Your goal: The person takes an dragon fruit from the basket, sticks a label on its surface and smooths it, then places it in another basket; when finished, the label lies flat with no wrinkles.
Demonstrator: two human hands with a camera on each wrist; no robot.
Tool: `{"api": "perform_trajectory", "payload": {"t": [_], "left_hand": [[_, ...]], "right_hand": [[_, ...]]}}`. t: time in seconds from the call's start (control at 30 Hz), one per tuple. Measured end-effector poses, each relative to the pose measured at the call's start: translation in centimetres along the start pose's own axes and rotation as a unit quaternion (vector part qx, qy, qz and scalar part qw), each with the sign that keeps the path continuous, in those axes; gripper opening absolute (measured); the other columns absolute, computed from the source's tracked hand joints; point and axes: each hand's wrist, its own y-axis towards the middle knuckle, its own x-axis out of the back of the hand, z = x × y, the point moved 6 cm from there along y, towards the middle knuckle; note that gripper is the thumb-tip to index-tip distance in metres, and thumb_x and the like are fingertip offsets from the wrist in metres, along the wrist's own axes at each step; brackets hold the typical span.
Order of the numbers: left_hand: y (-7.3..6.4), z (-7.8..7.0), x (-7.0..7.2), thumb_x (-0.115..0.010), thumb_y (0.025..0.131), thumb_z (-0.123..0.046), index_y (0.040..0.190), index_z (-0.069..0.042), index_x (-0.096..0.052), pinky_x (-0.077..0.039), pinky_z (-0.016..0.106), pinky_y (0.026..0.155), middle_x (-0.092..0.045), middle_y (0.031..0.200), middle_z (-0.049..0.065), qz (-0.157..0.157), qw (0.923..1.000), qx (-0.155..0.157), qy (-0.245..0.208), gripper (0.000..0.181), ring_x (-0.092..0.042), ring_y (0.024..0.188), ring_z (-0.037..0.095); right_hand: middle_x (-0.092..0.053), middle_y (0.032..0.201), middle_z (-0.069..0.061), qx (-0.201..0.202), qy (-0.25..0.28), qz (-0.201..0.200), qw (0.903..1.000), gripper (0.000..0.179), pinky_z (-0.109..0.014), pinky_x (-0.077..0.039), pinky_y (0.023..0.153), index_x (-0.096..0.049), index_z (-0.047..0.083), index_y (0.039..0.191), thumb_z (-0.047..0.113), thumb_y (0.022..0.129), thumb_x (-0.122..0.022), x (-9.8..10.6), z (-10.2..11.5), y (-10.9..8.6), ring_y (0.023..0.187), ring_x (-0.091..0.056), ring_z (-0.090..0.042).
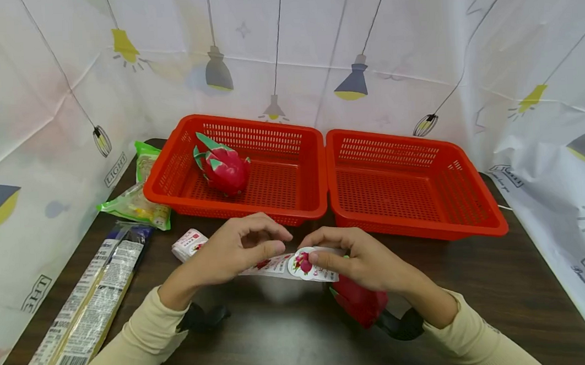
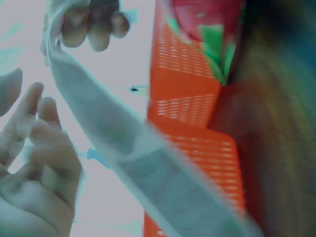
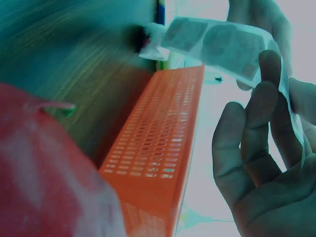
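Note:
A strip of printed labels (image 1: 277, 265) stretches below both hands from a label roll (image 1: 189, 244) on the table. My right hand (image 1: 361, 256) pinches its end, the thumb lying on a round dragon fruit sticker (image 1: 302, 264). In the right wrist view the strip (image 3: 232, 44) passes between the thumb and fingers. Just above the strip is my left hand (image 1: 233, 249), its fingers loosely bent, thumb and forefinger apart. The left wrist view shows that hand (image 2: 39, 168) beside the strip (image 2: 118, 123). A dragon fruit (image 1: 360, 303) lies below my right hand, partly hidden by it.
Two red baskets (image 1: 274, 205) (image 1: 419, 228) stand side by side at the back. The left one holds another dragon fruit (image 1: 227, 172). Green-edged food packets (image 1: 140, 204) and a long plastic package (image 1: 90, 303) lie at the left. Patterned white sheeting (image 1: 285, 50) surrounds the table.

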Motion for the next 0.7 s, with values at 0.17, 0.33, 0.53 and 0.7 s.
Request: {"api": "perform_trajectory", "payload": {"t": [0.17, 0.33, 0.53, 0.7], "left_hand": [[1.7, 0.9, -0.2, -0.062, 0.101, -0.016, 0.126, -0.001, -0.067, -0.045, 0.020, 0.054, -0.062, 0.079, 0.002, 0.134, 0.9853, 0.065, -0.084, 0.029, -0.050, 0.060, 0.009], [1.9, 2.9, -1.2, -0.063, 0.101, -0.017, 0.120, 0.006, -0.065, -0.041, 0.019, 0.048, -0.053, 0.068, -0.002, 0.209, 0.9567, 0.118, -0.165, 0.030, -0.045, 0.053, 0.007], [1.8, 3.9, -1.8, -0.068, 0.098, -0.021, 0.108, 0.004, -0.065, -0.044, 0.018, 0.050, -0.053, 0.069, -0.004, 0.200, 0.9536, 0.111, -0.196, 0.027, -0.048, 0.057, 0.007], [2.0, 4.0, -1.9, -0.065, 0.100, -0.016, 0.105, 0.003, -0.065, -0.044, 0.019, 0.051, -0.053, 0.069, -0.003, 0.196, 0.9612, 0.107, -0.162, 0.020, -0.048, 0.055, 0.008]], "right_hand": [[-0.069, 0.094, -0.001, 0.048, -0.004, 0.008, 0.9988, 0.023, -0.029, -0.056, 0.065, -0.067, 0.017, 0.123, 0.013, 0.102, -0.061, -0.4, 0.7, -0.1, 0.080, -0.063, -0.011], [-0.071, 0.100, -0.001, 0.070, -0.008, -0.004, 0.9975, 0.024, -0.028, -0.057, 0.066, -0.068, 0.017, 0.123, 0.011, 0.101, -0.062, -0.6, 0.9, -0.3, 0.081, -0.064, -0.010], [-0.069, 0.100, -0.003, 0.072, -0.009, -0.016, 0.9972, 0.017, -0.027, -0.056, 0.066, -0.069, 0.016, 0.115, 0.010, 0.100, -0.063, -0.7, 0.9, -0.4, 0.083, -0.063, -0.012], [-0.071, 0.105, -0.005, 0.073, -0.008, -0.036, 0.9966, 0.012, -0.027, -0.056, 0.071, -0.070, 0.016, 0.107, 0.009, 0.099, -0.065, -0.5, 0.6, -0.5, 0.090, -0.063, -0.013]]}}
